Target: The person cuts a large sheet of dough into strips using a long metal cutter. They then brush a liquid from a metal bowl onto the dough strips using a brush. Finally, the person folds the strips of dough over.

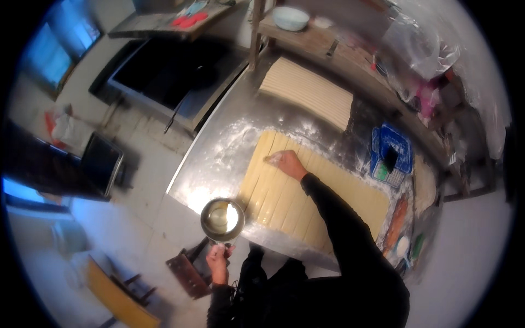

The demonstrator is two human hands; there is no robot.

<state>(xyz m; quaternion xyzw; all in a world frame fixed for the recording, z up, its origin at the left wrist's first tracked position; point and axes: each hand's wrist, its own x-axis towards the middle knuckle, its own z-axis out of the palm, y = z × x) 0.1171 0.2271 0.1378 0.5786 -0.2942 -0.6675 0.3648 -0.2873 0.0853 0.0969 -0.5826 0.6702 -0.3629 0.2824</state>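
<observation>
My left hand [219, 263] is closed round the handle of a round metal saucepan [205, 223], held at the table's near left edge. Some liquid shows in the pan, with a bright reflection on it. A wide sheet of pale yellow dough [284, 205], cut into long strips, lies on the metal table. Over its far left part, my right hand [287, 163] reaches with fingers pinched together at the surface; something small seems to be at the fingertips, too blurred to name. The strips under and near this hand look shiny.
Flour is scattered on the metal table [213, 147]. A ridged pale slab [309, 90] lies at the back. To the right are a blue plastic basket [396, 147] and a rolling pin [395, 225]. A wooden shelf [350, 63] carries a white bowl [291, 18]. A wooden stool [188, 270] stands below left.
</observation>
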